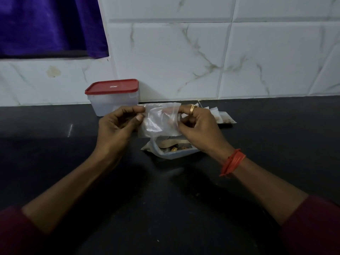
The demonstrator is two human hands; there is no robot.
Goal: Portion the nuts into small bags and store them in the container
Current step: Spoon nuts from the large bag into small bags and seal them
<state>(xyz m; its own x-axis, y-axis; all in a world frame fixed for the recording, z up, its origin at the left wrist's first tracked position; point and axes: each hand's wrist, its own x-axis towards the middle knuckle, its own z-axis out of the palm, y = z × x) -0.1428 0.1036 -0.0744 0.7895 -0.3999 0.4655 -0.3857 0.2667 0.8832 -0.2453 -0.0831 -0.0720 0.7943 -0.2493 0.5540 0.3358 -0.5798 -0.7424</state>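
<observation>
On the dark bench (55, 126), a translucent container (110, 105) capped by a red lid (112, 86) is set against the tiled wall (184, 52). Nearer, an open pouch of nuts (171, 150) is laid flat. Above it a clear, crinkled small bag (159, 120) is held up, long axis left to right, its left end pinched by the left grip (114, 127), its right end by the right grip (200, 129).

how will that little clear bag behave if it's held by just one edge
Probably floppy: the small clear bag is thin film, creased and bowed between the left hand and right hand pinching its edges. Likely very light, since it looks almost empty. Its glossy surface may be slippery, so a one-edge pinch could let it droop or slide.
</observation>
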